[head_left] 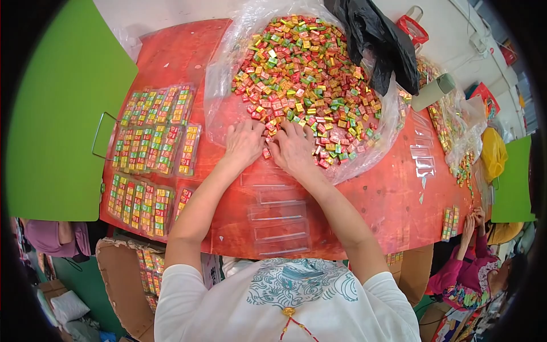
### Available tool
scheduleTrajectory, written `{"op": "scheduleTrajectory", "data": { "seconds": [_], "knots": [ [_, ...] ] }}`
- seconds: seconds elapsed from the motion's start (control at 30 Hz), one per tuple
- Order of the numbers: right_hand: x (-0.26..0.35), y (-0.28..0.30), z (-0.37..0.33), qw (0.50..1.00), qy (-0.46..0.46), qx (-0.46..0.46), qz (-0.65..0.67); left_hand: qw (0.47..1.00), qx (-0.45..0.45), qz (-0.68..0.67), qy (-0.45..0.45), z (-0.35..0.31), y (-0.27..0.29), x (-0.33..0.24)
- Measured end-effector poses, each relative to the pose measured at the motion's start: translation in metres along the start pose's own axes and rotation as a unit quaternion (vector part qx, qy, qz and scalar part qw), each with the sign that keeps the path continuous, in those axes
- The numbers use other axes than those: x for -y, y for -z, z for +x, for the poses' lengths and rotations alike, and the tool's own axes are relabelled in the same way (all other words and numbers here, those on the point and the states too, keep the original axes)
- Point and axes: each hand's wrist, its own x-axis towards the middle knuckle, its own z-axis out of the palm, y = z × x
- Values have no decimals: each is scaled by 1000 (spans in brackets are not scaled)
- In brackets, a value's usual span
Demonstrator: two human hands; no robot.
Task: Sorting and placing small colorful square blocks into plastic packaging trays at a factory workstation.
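A big heap of small block-shaped wrapped candies [310, 74] in red, yellow, green and orange lies on a clear plastic sheet [219, 85]. At the heap's near edge, my left hand [245, 142] bends its fingers down among the candies, its fingertips partly hidden. Close beside it my right hand [293, 151] has curled fingers on the same edge, with thumb and index near a few red pieces. Exactly which pieces either hand grips is too small to tell. Between my forearms lies a row of empty clear plastic trays [279, 231].
Filled trays [151, 131] of candies lie in stacks on the red table [376, 211] at left. A black plastic bag [376, 40] borders the heap. Green panels [57, 114] stand at the sides. At far right, a co-worker's hands [474, 219] are near more candies. Cardboard boxes [117, 285] stand below.
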Motion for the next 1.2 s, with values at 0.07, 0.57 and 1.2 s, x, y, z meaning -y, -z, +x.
{"op": "scheduleTrajectory", "data": {
  "seconds": [0.07,0.57,1.2],
  "knots": [
    [1,-6,8,999,11,4,-45,1000,7,13,-4,1,-7,5],
    [-8,17,-9,999,15,28,-27,995,76,-6,58,-51,24,-18],
    [-8,3,11,992,34,53,-105,992,118,13,44,-45,29,-19]
  ]
}}
